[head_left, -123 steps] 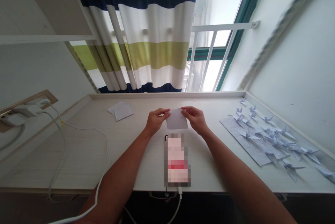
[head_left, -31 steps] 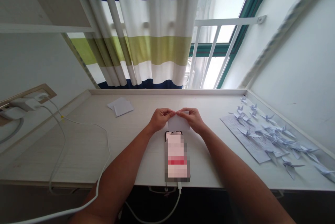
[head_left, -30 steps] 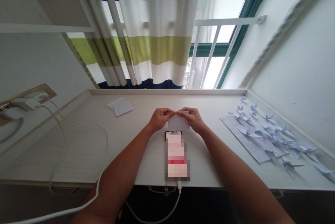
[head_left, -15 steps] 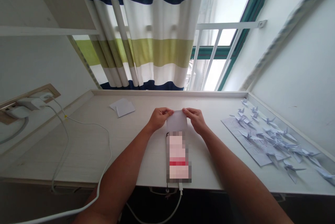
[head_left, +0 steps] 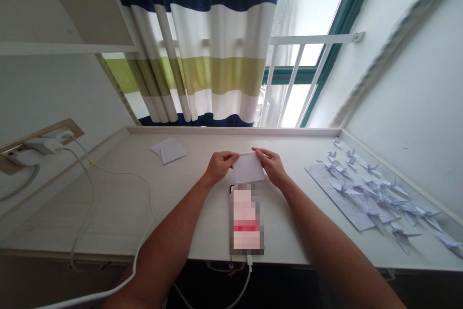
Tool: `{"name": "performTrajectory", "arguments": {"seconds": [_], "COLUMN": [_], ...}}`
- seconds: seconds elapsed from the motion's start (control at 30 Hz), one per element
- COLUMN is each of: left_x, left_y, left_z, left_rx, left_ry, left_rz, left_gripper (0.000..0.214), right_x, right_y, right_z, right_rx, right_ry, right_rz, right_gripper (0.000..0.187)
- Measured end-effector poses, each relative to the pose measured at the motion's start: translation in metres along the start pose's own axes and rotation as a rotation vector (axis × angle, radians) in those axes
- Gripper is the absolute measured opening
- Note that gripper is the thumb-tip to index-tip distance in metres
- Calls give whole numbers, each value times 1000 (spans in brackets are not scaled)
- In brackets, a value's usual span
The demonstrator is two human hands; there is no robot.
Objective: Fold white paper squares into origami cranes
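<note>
A small white sheet of paper [head_left: 248,169] is held up between my two hands, above the far end of a phone. My left hand [head_left: 219,166] pinches its upper left corner between thumb and fingers. At its upper right corner, my right hand [head_left: 270,164] grips the edge, thumb on the near face and fingers partly behind. The sheet looks flat and slightly tilted. Just below it, the phone [head_left: 246,217] lies on the desk with its screen blurred out and a white cable plugged into its near end.
Several folded paper cranes [head_left: 383,191] stand at the right, some on a written sheet [head_left: 325,181]. Paper squares [head_left: 172,150] lie at the back left of the desk [head_left: 202,232]. A white cable [head_left: 152,193] runs from the wall socket [head_left: 68,128] across the left side.
The paper has turned a little, its lower edge swinging to the right and its face showing wider. My right hand's fingers have shifted on its corner. The camera view has tilted slightly.
</note>
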State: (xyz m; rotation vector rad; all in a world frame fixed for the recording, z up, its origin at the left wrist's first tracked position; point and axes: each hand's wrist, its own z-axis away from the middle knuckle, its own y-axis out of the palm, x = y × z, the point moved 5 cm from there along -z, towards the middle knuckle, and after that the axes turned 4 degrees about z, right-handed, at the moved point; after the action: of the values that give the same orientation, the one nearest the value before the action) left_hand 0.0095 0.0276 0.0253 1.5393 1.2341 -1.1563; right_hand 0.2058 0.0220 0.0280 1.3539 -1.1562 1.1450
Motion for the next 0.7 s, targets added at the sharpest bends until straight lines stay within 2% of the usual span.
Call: {"name": "performTrajectory", "arguments": {"seconds": [0.17,0.37,0.57,0.7], "left_x": [1,-5,-5,-4], "left_y": [-1,-4,-1,-2], "left_z": [-1,0,0,0], "left_rx": [-23,-101,-71,-61], "left_ry": [5,20,36,12], "left_rz": [94,137,147,171], "left_gripper": [43,45,43,54], "right_x": [3,3,6,8], "right_y": [1,3,3,3], "right_z": [3,1,0,2], "right_rx": [99,116,56,47], "right_ry": [35,0,-74,-75], "right_rz": [24,17,-21,-11], "right_gripper": [47,48,48,48]}}
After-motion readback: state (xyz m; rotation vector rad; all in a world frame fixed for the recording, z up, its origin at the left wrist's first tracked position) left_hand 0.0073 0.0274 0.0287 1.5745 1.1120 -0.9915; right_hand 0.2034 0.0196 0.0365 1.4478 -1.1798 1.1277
